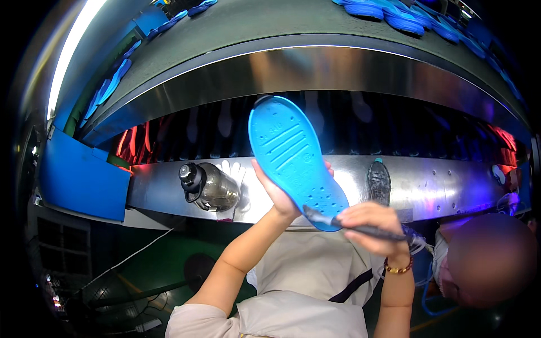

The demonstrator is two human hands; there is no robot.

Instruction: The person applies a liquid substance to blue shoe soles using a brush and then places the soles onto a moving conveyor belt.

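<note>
A bright blue shoe sole (287,149) is held up at mid-picture, its ridged and pitted face showing. My left hand (280,194) grips it from beneath, thumb along the left edge and fingertips showing at the right edge. In my right hand (375,225) is a brush (372,231) with a slim black handle. Its greyish tip lies against the lower end of the sole. A dark rim shows at the sole's top end; I cannot tell what it is.
On the metal ledge (152,188) stand a dark translucent bottle (217,188), with a white glove (238,172) behind it, and a dark sole-shaped piece (378,183). Blue soles (403,21) ride a conveyor belt (270,25) beyond. Another person (487,259) is close on the right.
</note>
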